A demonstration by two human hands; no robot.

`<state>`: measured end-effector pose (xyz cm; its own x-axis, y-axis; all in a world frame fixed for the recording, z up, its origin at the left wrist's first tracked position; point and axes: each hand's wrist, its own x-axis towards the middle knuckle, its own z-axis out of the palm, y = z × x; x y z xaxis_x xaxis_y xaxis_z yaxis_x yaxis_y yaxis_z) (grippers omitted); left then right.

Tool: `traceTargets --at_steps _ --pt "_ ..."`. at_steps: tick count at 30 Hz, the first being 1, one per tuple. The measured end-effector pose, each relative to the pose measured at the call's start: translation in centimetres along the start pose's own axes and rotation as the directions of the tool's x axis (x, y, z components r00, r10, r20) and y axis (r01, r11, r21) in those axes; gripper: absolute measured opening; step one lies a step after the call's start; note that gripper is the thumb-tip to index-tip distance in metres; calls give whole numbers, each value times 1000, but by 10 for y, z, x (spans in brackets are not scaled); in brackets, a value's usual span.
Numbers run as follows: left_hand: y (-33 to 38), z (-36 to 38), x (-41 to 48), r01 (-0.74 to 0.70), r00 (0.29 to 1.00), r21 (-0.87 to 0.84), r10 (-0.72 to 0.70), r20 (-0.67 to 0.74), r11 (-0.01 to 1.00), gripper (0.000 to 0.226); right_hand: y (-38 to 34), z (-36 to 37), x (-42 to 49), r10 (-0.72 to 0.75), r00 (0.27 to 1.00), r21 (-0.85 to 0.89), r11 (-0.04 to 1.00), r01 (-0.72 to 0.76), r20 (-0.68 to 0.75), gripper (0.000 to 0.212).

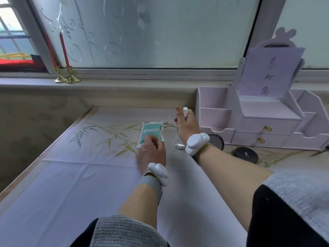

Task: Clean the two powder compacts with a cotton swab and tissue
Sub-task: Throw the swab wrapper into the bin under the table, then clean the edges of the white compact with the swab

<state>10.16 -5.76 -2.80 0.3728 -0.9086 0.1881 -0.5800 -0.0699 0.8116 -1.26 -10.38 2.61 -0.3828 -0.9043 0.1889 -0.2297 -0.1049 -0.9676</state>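
Table (71, 184) w/ bamboo-print cloth. White organizer (249, 122) back R; handwritten sheet (270, 73) on it, illegible. R hand (187, 125): fingers curled round clear bottle (179, 143), white cap up. L hand (151, 154): fingers pinch cotton swab (161, 133) over teal tissue pack (149, 131), print unreadable. Grey compact (217, 140) & black compact (245, 155) on table, R of R wrist.

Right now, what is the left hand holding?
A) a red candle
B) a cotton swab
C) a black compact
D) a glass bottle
B: the left hand pinches a cotton swab over the teal packet, while the right hand grips the glass bottle.
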Motion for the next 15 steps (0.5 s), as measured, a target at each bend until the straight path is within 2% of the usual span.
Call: traceTargets --at_steps 10,13,15 --pt "8 -5 -13 29 999 -54 -27 35 998 5 -5 -8 -7 -18 993 -11 1000 20 115 42" --pt "14 -7 -23 41 997 -115 -34 64 993 4 -12 -20 -13 -32 993 -30 999 36 111 61" --pt "19 -9 -31 35 997 -141 -25 70 989 3 -16 -28 -23 -40 999 -25 999 41 25 69"
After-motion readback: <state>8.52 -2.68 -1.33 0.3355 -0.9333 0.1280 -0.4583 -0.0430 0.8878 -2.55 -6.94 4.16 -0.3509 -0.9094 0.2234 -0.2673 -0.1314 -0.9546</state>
